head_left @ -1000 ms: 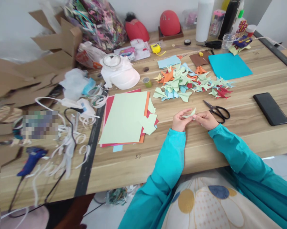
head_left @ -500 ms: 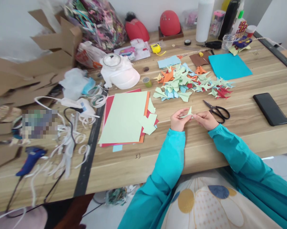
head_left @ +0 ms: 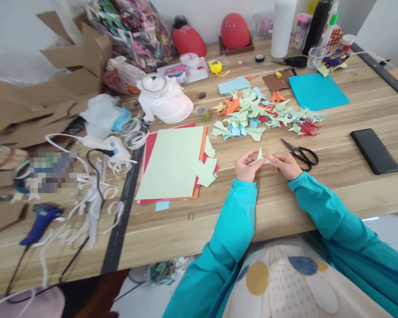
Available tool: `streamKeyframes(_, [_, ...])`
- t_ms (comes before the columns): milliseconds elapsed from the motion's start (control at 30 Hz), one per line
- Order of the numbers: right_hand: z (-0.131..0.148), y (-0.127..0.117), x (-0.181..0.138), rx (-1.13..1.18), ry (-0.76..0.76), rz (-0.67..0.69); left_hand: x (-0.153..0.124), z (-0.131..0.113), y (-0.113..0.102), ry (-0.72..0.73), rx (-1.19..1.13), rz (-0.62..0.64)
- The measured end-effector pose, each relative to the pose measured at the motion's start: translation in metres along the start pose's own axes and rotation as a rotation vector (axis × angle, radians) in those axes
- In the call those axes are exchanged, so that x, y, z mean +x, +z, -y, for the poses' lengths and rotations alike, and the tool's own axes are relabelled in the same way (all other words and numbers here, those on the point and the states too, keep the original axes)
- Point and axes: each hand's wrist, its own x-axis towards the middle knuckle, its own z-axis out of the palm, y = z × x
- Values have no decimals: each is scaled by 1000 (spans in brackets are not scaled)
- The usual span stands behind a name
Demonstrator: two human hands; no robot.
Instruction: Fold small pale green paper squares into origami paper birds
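Both hands pinch a small pale green folded paper piece (head_left: 261,157) just above the wooden table (head_left: 334,185). My left hand (head_left: 246,166) grips its left end with fingers closed. My right hand (head_left: 287,165) grips its right end, fingers closed too. One pointed tip of the paper stands up between the hands. Black scissors (head_left: 301,154) lie just right of my right hand. A pile of folded paper shapes (head_left: 265,115) in green, orange, red and blue lies behind the hands. A stack of coloured paper sheets (head_left: 174,162) lies to the left.
A black phone (head_left: 374,151) lies at the right. A blue sheet (head_left: 318,91) sits at the back right. Cardboard pieces (head_left: 36,106), white strips, a white glue gun (head_left: 104,143) and a blue glue gun (head_left: 38,218) crowd the left side. Bottles and red balloons stand along the back.
The paper piece has been turned between the fingers: its tip, pointing right a second ago, now stands upright. Both hands stay in place.
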Motion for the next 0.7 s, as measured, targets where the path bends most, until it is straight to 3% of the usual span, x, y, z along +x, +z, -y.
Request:
streamKeyframes(267, [0,2,-2,-117,-46,-14,-1,2,1,23,84,0])
streamKeyframes(500, [-2,3,0,-27,158,-76,2,3,-1,-27,11,-34])
streamKeyframes(700, [0,2,0,-26,18,-49,3,2,-1,-28,25,-53])
